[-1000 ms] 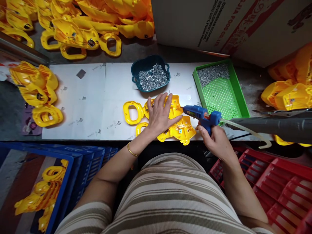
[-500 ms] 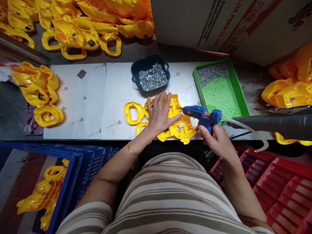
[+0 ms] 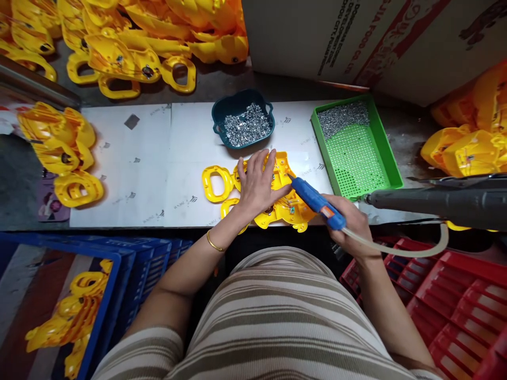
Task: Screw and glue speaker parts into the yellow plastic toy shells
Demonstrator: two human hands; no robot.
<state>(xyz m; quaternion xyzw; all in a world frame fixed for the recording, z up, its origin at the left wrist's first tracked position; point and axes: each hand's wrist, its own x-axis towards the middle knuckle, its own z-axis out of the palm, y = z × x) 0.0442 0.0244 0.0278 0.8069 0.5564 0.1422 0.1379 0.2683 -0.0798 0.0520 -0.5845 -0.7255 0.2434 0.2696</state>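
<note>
On yellow shell (image 3: 285, 203) — left hand (image 3: 257, 184) stays flat; right hand (image 3: 350, 224) gripping glue gun (image 3: 315, 200), nozzle swung inward.

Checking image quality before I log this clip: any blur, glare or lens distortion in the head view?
Head view: even, soft light, no harsh shadows. The screws in the teal bowl glint slightly. The glue gun in the right hand and the left hand on the yellow shell are sharp. Wide-angle bending curves the white table edges and stretches the corners.

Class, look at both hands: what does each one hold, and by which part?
The right hand grips the blue glue gun by its rear handle. The left hand holds nothing; it presses flat on the yellow shell.
</note>
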